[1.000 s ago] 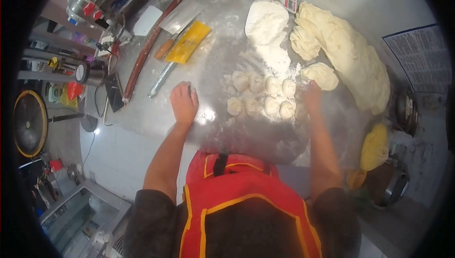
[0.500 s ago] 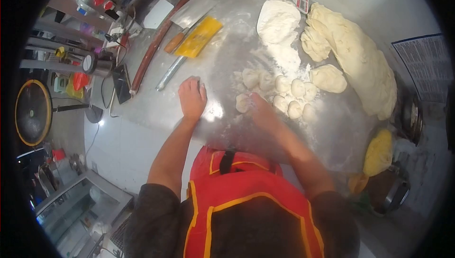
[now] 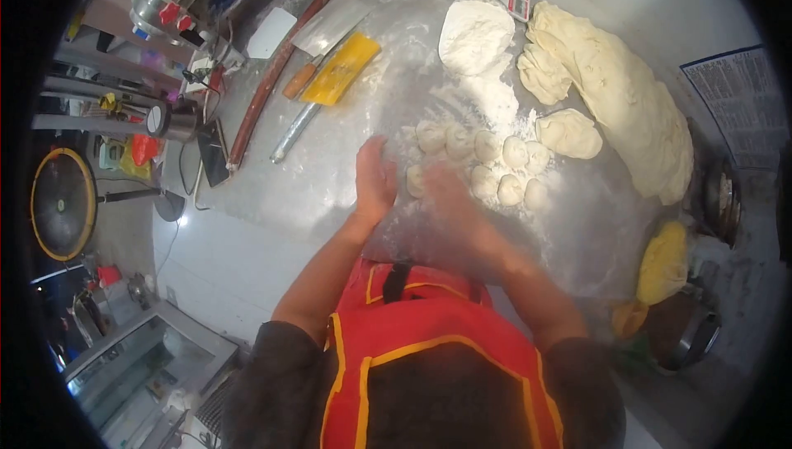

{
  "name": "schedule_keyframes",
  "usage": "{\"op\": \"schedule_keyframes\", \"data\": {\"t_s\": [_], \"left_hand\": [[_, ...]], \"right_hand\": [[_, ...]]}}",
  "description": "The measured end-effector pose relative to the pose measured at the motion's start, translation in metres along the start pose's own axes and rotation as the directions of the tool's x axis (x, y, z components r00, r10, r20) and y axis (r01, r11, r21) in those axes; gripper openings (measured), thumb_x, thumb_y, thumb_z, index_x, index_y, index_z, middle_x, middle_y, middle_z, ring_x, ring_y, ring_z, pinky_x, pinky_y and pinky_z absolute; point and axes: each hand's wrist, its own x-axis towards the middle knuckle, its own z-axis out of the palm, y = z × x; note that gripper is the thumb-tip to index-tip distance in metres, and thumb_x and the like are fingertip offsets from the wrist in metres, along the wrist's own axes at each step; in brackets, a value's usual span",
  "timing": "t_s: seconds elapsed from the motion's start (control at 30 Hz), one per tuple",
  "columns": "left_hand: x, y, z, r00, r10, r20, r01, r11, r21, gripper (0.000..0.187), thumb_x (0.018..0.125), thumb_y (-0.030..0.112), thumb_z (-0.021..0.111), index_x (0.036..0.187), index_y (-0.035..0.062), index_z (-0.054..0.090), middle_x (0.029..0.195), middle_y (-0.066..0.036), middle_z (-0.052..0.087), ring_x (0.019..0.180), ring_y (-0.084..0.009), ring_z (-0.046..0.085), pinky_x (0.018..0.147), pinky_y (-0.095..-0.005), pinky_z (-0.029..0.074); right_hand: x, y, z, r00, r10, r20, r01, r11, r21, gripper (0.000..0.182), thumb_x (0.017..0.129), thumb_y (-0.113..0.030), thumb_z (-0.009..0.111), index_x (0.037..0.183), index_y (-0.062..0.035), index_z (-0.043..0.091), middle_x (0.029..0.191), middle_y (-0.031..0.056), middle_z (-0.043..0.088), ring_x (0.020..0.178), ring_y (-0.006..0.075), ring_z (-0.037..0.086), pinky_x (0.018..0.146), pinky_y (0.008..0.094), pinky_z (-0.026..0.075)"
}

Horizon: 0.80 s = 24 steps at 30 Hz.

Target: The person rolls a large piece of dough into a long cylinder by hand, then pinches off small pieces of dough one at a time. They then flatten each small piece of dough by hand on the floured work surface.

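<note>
Now both hands, left hand (image 3: 375,178) and right hand (image 3: 450,197), flank a dough ball (image 3: 417,179).

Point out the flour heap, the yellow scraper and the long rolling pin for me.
flour heap (image 3: 474,34), head view, middle of the white mound.
yellow scraper (image 3: 340,70), head view, centre of its yellow blade.
long rolling pin (image 3: 276,70), head view, mid-length of the reddish rod.

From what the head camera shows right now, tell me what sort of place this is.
Most likely a commercial kitchen or bakery prep station. A floured steel worktable carries a big mass of dough, a cluster of small portioned dough balls, a heap of flour and a long rolling pin.
</note>
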Motion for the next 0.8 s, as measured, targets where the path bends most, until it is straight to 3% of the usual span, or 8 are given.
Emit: {"op": "schedule_keyframes", "data": {"t_s": [0.07, 0.27, 0.37, 0.43, 0.53, 0.6, 0.7, 0.8], "left_hand": [[0.007, 0.004, 0.003, 1.000, 0.001, -0.029, 0.000, 1.000, 0.030, 0.041, 0.086, 0.004, 0.058, 0.125, -0.0016, 0.048, 0.126, -0.023, 0.050, 0.118, -0.0400, 0.047, 0.103, -0.0438, 0.037], [0.024, 0.002, -0.004, 0.996, -0.093, -0.016, 0.093, 0.995, 0.045, 0.038, 0.089, 0.008, 0.055, 0.126, -0.0020, 0.049, 0.126, -0.022, 0.050, 0.120, -0.0391, 0.047, 0.104, -0.0431, 0.036], [0.029, 0.008, 0.006, 0.996, -0.041, 0.073, 0.036, 0.997, 0.071, 0.041, 0.091, 0.012, 0.053, 0.128, -0.0032, 0.047, 0.130, -0.024, 0.048, 0.123, -0.0405, 0.044, 0.107, -0.0440, 0.034], [0.021, 0.010, 0.023, 0.990, 0.052, 0.134, -0.070, 0.988, 0.138, 0.044, 0.091, 0.014, 0.053, 0.131, -0.0046, 0.045, 0.133, -0.025, 0.046, 0.126, -0.0419, 0.042, 0.109, -0.0453, 0.032], [0.032, 0.022, 0.047, 0.947, 0.167, 0.274, -0.237, 0.940, 0.246, 0.049, 0.092, 0.018, 0.053, 0.133, -0.0066, 0.042, 0.138, -0.027, 0.042, 0.128, -0.0436, 0.039, 0.111, -0.0469, 0.030], [0.055, 0.033, 0.058, 0.943, 0.178, 0.283, -0.251, 0.936, 0.248, 0.050, 0.093, 0.020, 0.053, 0.134, -0.0064, 0.041, 0.139, -0.028, 0.040, 0.130, -0.0432, 0.038, 0.110, -0.0486, 0.030], [0.081, 0.034, 0.079, 0.930, 0.205, 0.304, -0.294, 0.912, 0.286, 0.051, 0.095, 0.025, 0.049, 0.136, -0.0042, 0.039, 0.142, -0.025, 0.039, 0.132, -0.0410, 0.036, 0.111, -0.0496, 0.027], [0.086, 0.021, 0.094, 0.890, 0.111, 0.443, -0.300, 0.873, 0.384, 0.054, 0.098, 0.032, 0.041, 0.142, 0.0010, 0.035, 0.148, -0.019, 0.034, 0.138, -0.0353, 0.030, 0.114, -0.0498, 0.021]], "right_hand": [[-0.007, -0.012, 0.017, 0.965, -0.220, 0.145, 0.264, 0.797, -0.543, 0.056, 0.092, -0.022, 0.046, 0.140, 0.0039, 0.037, 0.143, 0.0243, 0.040, 0.137, 0.0345, 0.034, 0.116, 0.0449, 0.020], [0.005, 0.003, 0.035, 0.970, -0.244, -0.003, 0.217, 0.868, -0.447, 0.057, 0.090, -0.023, 0.049, 0.140, 0.0017, 0.038, 0.144, 0.0195, 0.041, 0.137, 0.0298, 0.036, 0.115, 0.0477, 0.022], [0.009, 0.032, 0.035, 0.940, -0.333, 0.067, 0.320, 0.802, -0.505, 0.058, 0.089, -0.022, 0.051, 0.140, 0.0016, 0.038, 0.143, 0.0215, 0.041, 0.136, 0.0334, 0.036, 0.114, 0.0477, 0.025], [-0.001, 0.022, 0.007, 0.949, -0.300, -0.100, 0.211, 0.837, -0.504, 0.057, 0.090, -0.022, 0.051, 0.140, 0.0024, 0.038, 0.142, 0.0234, 0.040, 0.135, 0.0371, 0.036, 0.113, 0.0479, 0.025], [0.012, 0.030, -0.064, 0.973, -0.098, -0.208, -0.017, 0.873, -0.488, 0.056, 0.094, -0.024, 0.049, 0.141, 0.0030, 0.036, 0.145, 0.0258, 0.037, 0.136, 0.0416, 0.032, 0.114, 0.0477, 0.023], [0.033, 0.072, -0.082, 0.874, -0.036, -0.484, -0.195, 0.887, -0.418, 0.055, 0.097, -0.027, 0.046, 0.143, 0.0011, 0.034, 0.147, 0.0255, 0.034, 0.138, 0.0405, 0.029, 0.115, 0.0473, 0.021], [0.073, 0.095, -0.078, 0.839, -0.229, -0.493, -0.088, 0.837, -0.539, 0.054, 0.097, -0.027, 0.048, 0.142, 0.0014, 0.036, 0.149, 0.0233, 0.031, 0.140, 0.0370, 0.027, 0.115, 0.0452, 0.022], [0.093, 0.091, -0.061, 0.933, -0.074, -0.351, -0.163, 0.785, -0.598, 0.056, 0.098, -0.033, 0.044, 0.143, -0.0011, 0.035, 0.149, 0.0209, 0.032, 0.140, 0.0354, 0.027, 0.116, 0.0478, 0.019]]}}
